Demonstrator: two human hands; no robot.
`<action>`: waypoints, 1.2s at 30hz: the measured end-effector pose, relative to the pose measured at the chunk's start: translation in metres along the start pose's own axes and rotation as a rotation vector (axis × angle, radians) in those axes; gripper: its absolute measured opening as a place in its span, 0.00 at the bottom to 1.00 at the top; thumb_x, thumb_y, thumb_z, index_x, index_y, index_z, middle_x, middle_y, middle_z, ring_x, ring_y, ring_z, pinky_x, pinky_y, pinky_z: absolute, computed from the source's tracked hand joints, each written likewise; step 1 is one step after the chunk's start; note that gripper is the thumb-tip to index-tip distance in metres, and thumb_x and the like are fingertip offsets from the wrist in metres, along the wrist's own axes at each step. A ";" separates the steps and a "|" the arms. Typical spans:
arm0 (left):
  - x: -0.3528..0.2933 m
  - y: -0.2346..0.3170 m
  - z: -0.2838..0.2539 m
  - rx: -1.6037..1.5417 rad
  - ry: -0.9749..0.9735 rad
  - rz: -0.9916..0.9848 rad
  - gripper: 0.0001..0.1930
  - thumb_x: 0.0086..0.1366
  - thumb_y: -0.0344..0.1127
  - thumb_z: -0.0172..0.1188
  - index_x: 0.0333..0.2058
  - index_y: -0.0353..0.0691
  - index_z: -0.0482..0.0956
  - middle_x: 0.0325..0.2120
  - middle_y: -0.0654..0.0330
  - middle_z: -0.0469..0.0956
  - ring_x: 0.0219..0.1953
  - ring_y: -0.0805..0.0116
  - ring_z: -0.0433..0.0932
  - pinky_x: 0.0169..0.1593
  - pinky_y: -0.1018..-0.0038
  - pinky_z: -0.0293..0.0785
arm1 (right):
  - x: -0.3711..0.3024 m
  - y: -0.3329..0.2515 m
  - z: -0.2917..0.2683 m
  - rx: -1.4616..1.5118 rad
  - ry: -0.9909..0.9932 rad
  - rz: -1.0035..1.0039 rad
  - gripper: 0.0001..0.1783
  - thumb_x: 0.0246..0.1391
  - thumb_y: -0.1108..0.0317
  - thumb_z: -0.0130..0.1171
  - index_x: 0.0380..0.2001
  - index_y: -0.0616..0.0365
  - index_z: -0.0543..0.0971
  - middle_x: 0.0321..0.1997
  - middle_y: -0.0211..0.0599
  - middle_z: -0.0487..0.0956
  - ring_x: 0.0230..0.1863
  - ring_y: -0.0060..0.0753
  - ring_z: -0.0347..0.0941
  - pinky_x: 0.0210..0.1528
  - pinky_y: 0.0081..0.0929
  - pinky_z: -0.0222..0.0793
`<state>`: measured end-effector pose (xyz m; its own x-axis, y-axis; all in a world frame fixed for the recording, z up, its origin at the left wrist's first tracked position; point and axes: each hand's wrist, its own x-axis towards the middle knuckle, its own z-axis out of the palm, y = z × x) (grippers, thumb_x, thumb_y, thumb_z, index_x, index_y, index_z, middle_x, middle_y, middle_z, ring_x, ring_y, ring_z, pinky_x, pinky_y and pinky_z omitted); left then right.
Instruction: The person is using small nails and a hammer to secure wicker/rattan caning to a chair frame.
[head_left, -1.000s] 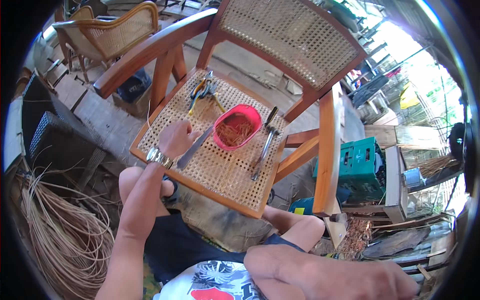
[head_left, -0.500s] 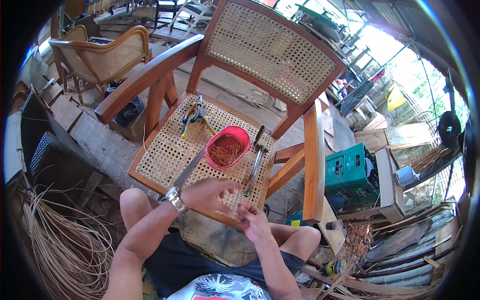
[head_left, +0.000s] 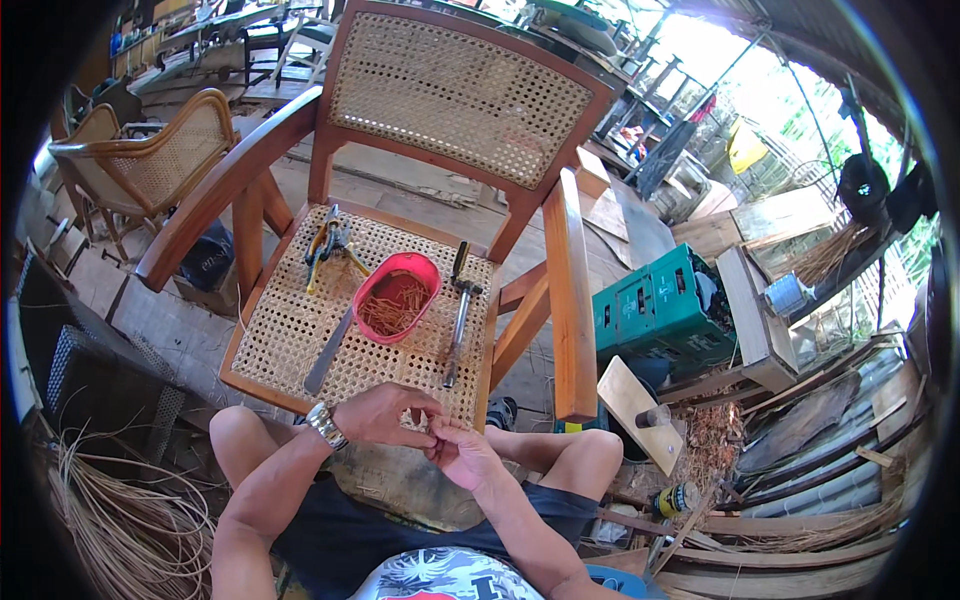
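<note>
In front of my knees stands a wooden armchair (head_left: pixel 572 330) with a woven cane seat (head_left: pixel 275 335) and cane back. My left hand (head_left: pixel 385 414), with a metal-banded watch on the wrist, meets my right hand (head_left: pixel 462 452) just off the seat's front edge. Both hands have thumb and fingers pinched together, the fingertips touching or nearly so; whatever they pinch is too small to make out. On the seat lie a knife (head_left: pixel 328 352), pliers (head_left: pixel 328 246) with yellow and blue handles, and a metal rod-like tool (head_left: pixel 461 315) with a black handle. Between them sits a pinkish-red oval tub (head_left: pixel 362 325) holding thin brown strips.
Coils of cane strands (head_left: pixel 125 510) lie at lower left. A rattan chair (head_left: pixel 165 160) stands at far left. Green crates (head_left: pixel 660 305) are to the right of the armchair, near a tilted wooden board (head_left: pixel 635 415). Planks and shavings (head_left: pixel 710 435) cover the lower right.
Both hands have drawn together and nearer my lap, away from the seat. The left hand's spread fingers have closed toward the right fingertips. The whole view has shifted, putting the chair further left.
</note>
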<state>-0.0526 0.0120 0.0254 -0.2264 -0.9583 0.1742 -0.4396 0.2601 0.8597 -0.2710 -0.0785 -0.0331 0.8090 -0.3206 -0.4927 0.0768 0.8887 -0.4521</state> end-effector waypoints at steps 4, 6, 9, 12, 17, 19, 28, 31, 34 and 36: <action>-0.002 -0.001 0.005 -0.101 0.057 -0.104 0.27 0.59 0.44 0.76 0.53 0.38 0.82 0.42 0.58 0.86 0.39 0.69 0.83 0.44 0.70 0.81 | -0.004 -0.002 0.004 0.022 -0.038 0.008 0.07 0.63 0.69 0.66 0.43 0.50 0.83 0.37 0.21 0.80 0.38 0.21 0.77 0.42 0.23 0.72; 0.003 -0.004 0.004 -0.102 0.044 -0.043 0.25 0.59 0.43 0.76 0.52 0.40 0.83 0.42 0.59 0.86 0.39 0.70 0.83 0.44 0.71 0.81 | -0.002 -0.004 0.004 0.031 -0.026 0.006 0.07 0.63 0.68 0.66 0.43 0.51 0.83 0.36 0.21 0.80 0.38 0.21 0.77 0.41 0.23 0.71; 0.005 -0.005 0.003 -0.072 0.046 -0.017 0.22 0.57 0.40 0.77 0.49 0.41 0.84 0.40 0.57 0.86 0.38 0.66 0.85 0.45 0.69 0.81 | 0.001 -0.002 0.001 0.032 -0.025 0.013 0.07 0.63 0.67 0.66 0.44 0.51 0.83 0.36 0.22 0.80 0.37 0.21 0.76 0.40 0.23 0.70; 0.005 -0.006 0.002 -0.031 0.044 -0.007 0.21 0.57 0.40 0.77 0.48 0.41 0.84 0.40 0.57 0.85 0.38 0.66 0.84 0.44 0.68 0.81 | 0.002 -0.001 0.000 0.023 -0.009 0.024 0.07 0.64 0.67 0.66 0.44 0.52 0.83 0.36 0.22 0.80 0.36 0.21 0.75 0.40 0.22 0.70; -0.001 -0.012 0.005 -0.035 0.064 0.001 0.22 0.55 0.43 0.77 0.48 0.42 0.84 0.39 0.57 0.85 0.37 0.66 0.84 0.41 0.71 0.82 | -0.004 0.001 0.008 0.032 0.014 0.060 0.08 0.63 0.66 0.67 0.43 0.53 0.82 0.35 0.25 0.80 0.36 0.22 0.74 0.41 0.24 0.69; -0.002 -0.010 0.005 -0.021 0.066 0.005 0.22 0.56 0.43 0.76 0.47 0.42 0.84 0.39 0.57 0.85 0.37 0.65 0.84 0.41 0.70 0.82 | -0.009 0.000 0.014 0.007 0.013 0.057 0.08 0.62 0.66 0.67 0.42 0.53 0.82 0.35 0.25 0.80 0.36 0.23 0.74 0.40 0.24 0.69; -0.009 -0.012 -0.001 0.147 0.074 -0.008 0.15 0.59 0.42 0.73 0.41 0.40 0.86 0.35 0.52 0.85 0.38 0.58 0.86 0.42 0.64 0.80 | 0.004 -0.022 0.014 -0.724 0.200 -0.033 0.06 0.57 0.74 0.64 0.39 0.56 0.81 0.34 0.27 0.81 0.33 0.20 0.75 0.35 0.19 0.70; 0.002 -0.023 -0.006 0.199 0.059 -0.024 0.13 0.62 0.42 0.69 0.40 0.40 0.87 0.34 0.52 0.85 0.37 0.54 0.85 0.42 0.63 0.79 | 0.007 -0.041 0.028 -0.812 0.251 -0.026 0.05 0.59 0.70 0.66 0.38 0.56 0.81 0.32 0.24 0.80 0.31 0.17 0.74 0.34 0.18 0.68; 0.006 -0.023 -0.004 0.188 0.075 -0.047 0.12 0.64 0.38 0.67 0.40 0.37 0.86 0.33 0.52 0.84 0.36 0.52 0.84 0.41 0.61 0.78 | 0.008 -0.047 0.029 -0.840 0.245 -0.031 0.06 0.61 0.67 0.67 0.37 0.55 0.81 0.31 0.24 0.79 0.29 0.16 0.72 0.33 0.17 0.66; 0.003 -0.025 -0.001 0.159 0.120 -0.053 0.11 0.64 0.37 0.66 0.40 0.36 0.86 0.33 0.52 0.84 0.36 0.51 0.83 0.42 0.61 0.78 | 0.013 -0.042 0.030 -0.823 0.190 -0.055 0.07 0.62 0.65 0.68 0.36 0.55 0.80 0.30 0.23 0.79 0.27 0.16 0.71 0.32 0.17 0.65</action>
<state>-0.0415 0.0030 0.0053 -0.0984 -0.9759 0.1949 -0.5820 0.2153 0.7842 -0.2464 -0.1102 0.0015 0.6993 -0.4711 -0.5376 -0.3952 0.3719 -0.8400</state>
